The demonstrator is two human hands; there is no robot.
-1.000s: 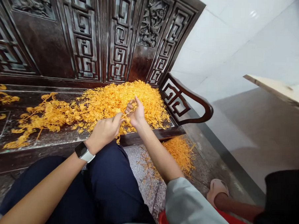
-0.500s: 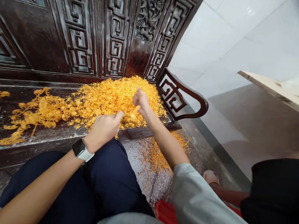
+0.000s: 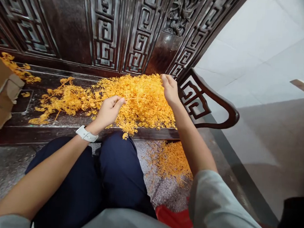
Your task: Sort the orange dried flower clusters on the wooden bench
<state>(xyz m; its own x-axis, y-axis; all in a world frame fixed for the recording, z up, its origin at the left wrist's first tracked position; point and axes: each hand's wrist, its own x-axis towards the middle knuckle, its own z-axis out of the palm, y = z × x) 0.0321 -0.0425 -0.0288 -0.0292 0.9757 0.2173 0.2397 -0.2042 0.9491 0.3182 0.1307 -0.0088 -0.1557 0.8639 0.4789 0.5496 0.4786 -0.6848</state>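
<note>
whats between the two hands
A thin orange stem runs from left hand toward right hand, above the orange pile, in the head view.

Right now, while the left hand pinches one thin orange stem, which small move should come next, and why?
Probably bring the right hand over to the stem and pluck a sprig. The left hand holds it by one end above the pile of orange sprigs, while the right hand hovers apart, fingers loose and seemingly empty.

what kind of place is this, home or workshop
Likely a room in a home used as a makeshift work spot: a carved dark wooden bench beside a white tiled wall, its seat heaped with orange sprigs, more on the speckled floor.
</note>
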